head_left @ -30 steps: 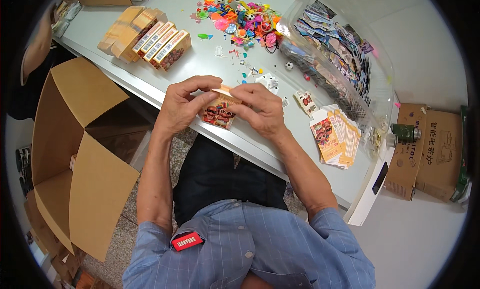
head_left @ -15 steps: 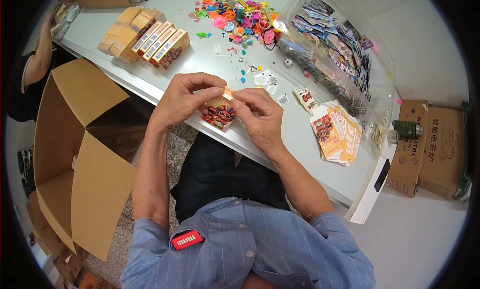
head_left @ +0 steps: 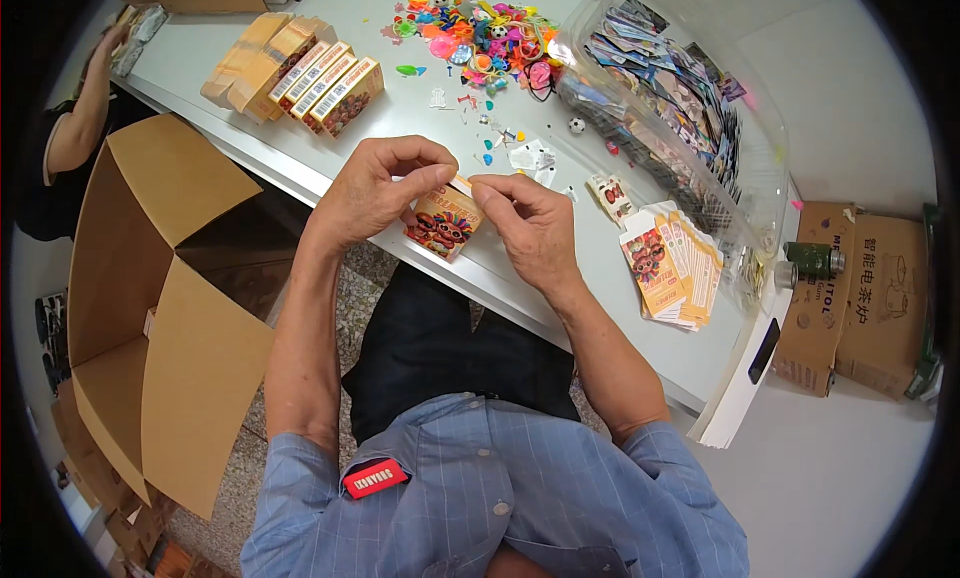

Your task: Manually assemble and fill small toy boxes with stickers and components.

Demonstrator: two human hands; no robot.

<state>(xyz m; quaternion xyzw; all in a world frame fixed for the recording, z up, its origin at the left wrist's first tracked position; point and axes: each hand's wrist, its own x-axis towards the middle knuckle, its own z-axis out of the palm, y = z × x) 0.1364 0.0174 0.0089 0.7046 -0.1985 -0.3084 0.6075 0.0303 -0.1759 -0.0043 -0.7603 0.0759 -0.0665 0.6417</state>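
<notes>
Between my hands, at the near edge of the table, is a small orange cardboard box (head_left: 440, 224) printed with colourful cartoon figures. My left hand (head_left: 378, 188) is closed on its upper left side, thumb and fingers pinching near the top. On the upper right, my right hand (head_left: 528, 223) pinches the top edge with thumb and forefinger. Whatever lies inside the box is hidden. To the right, a fanned stack of flat orange box blanks (head_left: 668, 270) rests on the table, with a small pale printed packet (head_left: 608, 198) beside it.
Filled boxes (head_left: 335, 90) stand in a row at the far left. A heap of bright small toys (head_left: 490, 40) lies at the back, near a clear plastic bin (head_left: 775, 148) of shiny packets. A large open carton (head_left: 205, 378) stands left of the table. Another person's arm (head_left: 85, 118) shows at far left.
My right hand has shifted slightly right, and its fingers have drawn away from my left hand along the box's top. More of the box front now shows.
</notes>
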